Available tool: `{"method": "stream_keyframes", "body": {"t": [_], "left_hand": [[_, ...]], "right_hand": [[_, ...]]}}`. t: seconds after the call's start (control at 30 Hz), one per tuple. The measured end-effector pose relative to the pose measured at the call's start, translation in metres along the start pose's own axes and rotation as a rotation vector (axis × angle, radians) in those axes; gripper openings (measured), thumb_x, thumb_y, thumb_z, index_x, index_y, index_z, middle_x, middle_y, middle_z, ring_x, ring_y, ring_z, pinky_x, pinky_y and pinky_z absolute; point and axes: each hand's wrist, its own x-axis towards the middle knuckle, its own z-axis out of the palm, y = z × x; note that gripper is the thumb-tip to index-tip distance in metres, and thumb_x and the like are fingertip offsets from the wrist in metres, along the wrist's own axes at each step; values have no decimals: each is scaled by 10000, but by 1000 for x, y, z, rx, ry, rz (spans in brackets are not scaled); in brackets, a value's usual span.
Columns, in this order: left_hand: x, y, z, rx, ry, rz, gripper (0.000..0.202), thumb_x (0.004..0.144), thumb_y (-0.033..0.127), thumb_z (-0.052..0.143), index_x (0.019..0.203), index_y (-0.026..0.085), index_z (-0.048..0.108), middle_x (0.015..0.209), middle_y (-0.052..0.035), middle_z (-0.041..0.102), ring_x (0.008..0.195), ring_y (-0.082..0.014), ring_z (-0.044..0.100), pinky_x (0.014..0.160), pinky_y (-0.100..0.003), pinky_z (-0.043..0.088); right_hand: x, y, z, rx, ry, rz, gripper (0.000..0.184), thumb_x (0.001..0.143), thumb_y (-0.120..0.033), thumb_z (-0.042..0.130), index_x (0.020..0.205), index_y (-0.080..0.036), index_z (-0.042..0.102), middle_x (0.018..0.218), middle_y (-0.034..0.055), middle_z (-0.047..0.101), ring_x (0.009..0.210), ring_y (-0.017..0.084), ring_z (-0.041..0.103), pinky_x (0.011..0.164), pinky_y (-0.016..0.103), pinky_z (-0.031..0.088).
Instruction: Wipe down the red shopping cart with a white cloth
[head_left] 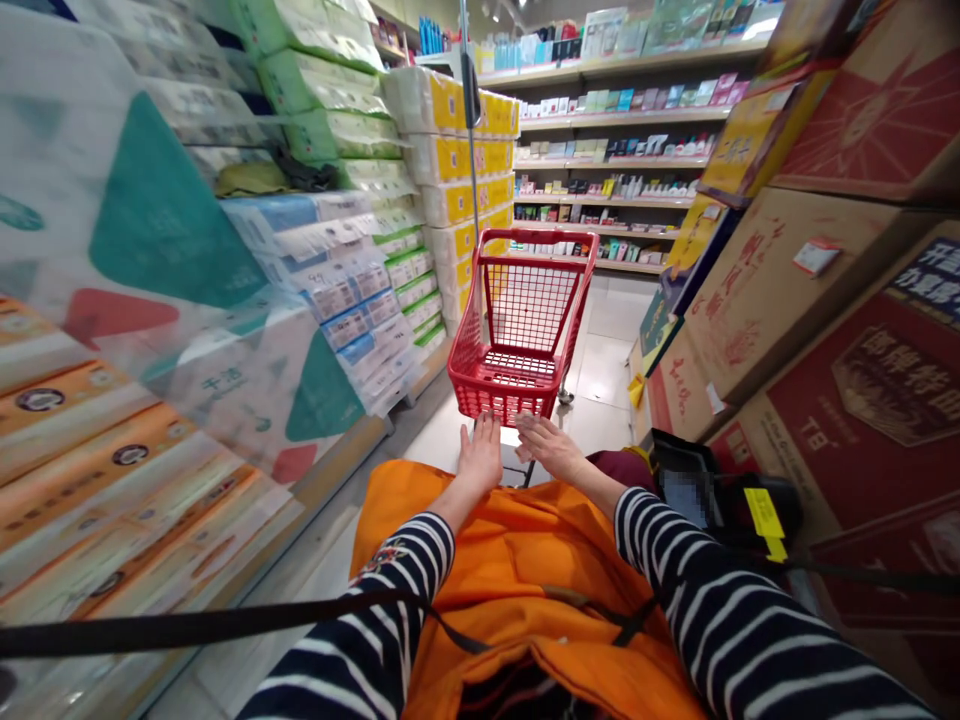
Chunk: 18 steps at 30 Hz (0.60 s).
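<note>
Cart: the red shopping cart [523, 330] stands at 12 o'clock, just beyond the fingertips, its low end towards the wearer and its raised bar [538, 237] at the far end.
Left hand: the left hand [481, 452] lies at the cart's near edge, fingers straight and spread a little, wrapped around nothing that shows; whether it touches the edge I cannot tell.
Right hand: the right hand [551, 445] is beside it towards 1 o'clock, fingers stretched out flat; no held thing shows, and contact with the cart is unclear.
Wheel: one wheel [566, 397] shows at 1 o'clock; with no fingers hooked on the edge, an uneven shove could swing the cart sideways or let it roll away.
Paper packs: wrapped stacks run from 9 to 11 o'clock, the yellow-and-white packs [450, 150] near the cart; a leftward swerve might knock their side.
Cartons: the cardboard boxes [750, 280] rise at 2 o'clock; a cart angled right could scrape them.
Shelves: the shelves [615, 120] hold small goods at 12 to 1 o'clock; too hard a push might jolt them.
Strap: a dark strap [187, 625] stretches out at 8 o'clock and could snag on the stacks if the wearer turns.
</note>
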Motion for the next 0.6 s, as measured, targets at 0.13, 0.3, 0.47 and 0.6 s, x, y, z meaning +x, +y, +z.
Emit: {"method": "stream_keyframes", "body": {"t": [0.13, 0.3, 0.47, 0.6], "left_hand": [[-4, -15, 2, -30, -17, -70, 724, 736, 184, 396, 1408, 89, 146, 1494, -114, 87, 1370, -235, 59, 1085, -530, 96], [0, -31, -8, -97, 4, -211, 762, 711, 178, 477, 1405, 126, 166, 1494, -117, 90, 1372, -246, 27, 1085, -539, 61], [-4, -32, -66, -560, 236, -139, 805, 731, 266, 563, 1409, 152, 143, 1478, -140, 165, 1349, -263, 172, 1086, -490, 195], [-57, -22, -144, -834, 552, 236, 807, 741, 448, 573, 1404, 256, 155, 1462, -54, 244, 1339, -278, 153, 1041, -467, 281]], "right_hand": [[27, -17, -7, 41, 27, -43, 332, 862, -81, 416, 1149, -135, 573, 1259, 108, 532, 1256, 230, 381, 1016, 425, 356], [85, -16, -22, 64, 111, -24, 402, 882, -76, 366, 1262, -144, 477, 1342, 89, 450, 1316, 232, 269, 1078, 466, 249], [83, -19, 4, 102, -28, -2, 350, 880, -108, 401, 1206, -127, 527, 1278, 119, 512, 1268, 231, 361, 1062, 450, 295], [69, -21, 11, 150, -42, 82, 412, 875, -110, 409, 1280, -166, 458, 1341, 83, 450, 1291, 208, 322, 1086, 409, 262]]}}
